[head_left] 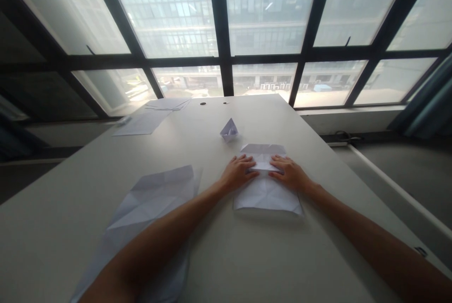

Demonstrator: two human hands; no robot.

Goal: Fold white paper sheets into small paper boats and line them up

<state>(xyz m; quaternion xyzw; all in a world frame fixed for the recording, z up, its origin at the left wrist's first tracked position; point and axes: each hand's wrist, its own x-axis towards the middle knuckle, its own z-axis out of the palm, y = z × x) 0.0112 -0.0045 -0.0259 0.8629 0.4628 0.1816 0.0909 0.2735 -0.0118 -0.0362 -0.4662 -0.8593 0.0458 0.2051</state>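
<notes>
A white paper sheet (267, 195) with many crease lines lies before me, partly folded, with a raised fold crossing it between my hands. My left hand (239, 173) rests on its left edge, fingers stretched out and lying on the paper. On the opposite edge my right hand (290, 174) lies the same way, its fingers pointing inward. Neither hand is closed round anything; both press on the sheet from above. Just beyond the sheet stands a small folded paper boat (229, 131). My fingers cover parts of the fold.
A larger creased paper sheet (155, 197) lies on the left, partly under my left forearm. Flat white papers (143, 122) sit at the table's far left. The white table (243, 256) ends near a black-framed window (222, 60). A pale rail (399, 187) runs along the right.
</notes>
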